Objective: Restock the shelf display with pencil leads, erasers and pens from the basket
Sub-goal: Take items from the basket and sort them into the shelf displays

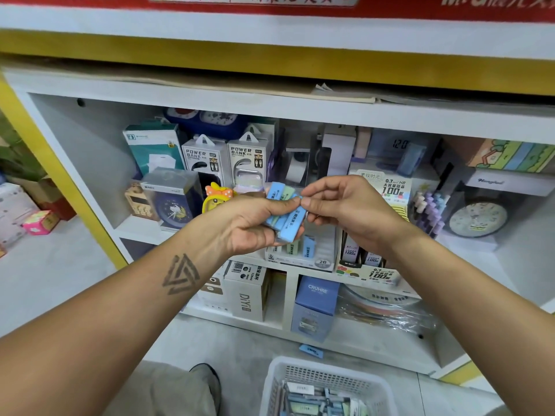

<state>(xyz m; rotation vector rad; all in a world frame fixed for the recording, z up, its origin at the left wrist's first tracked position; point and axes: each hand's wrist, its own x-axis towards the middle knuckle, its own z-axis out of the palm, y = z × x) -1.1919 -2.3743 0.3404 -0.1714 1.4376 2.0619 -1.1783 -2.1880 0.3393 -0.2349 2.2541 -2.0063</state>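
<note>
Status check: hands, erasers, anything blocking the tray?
Left hand grips eraser bundle. Right hand pinches top eraser. Tray below, unobstructed. Basket at bottom.

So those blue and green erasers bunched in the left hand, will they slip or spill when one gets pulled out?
Probably light and stiff: the erasers are small flat blocks, several fanned in the left hand. Their printed sleeves look smooth, so neighbours may slide as the right hand pinches one end. One blue piece already lies on the floor, so drops seem likely.
</note>
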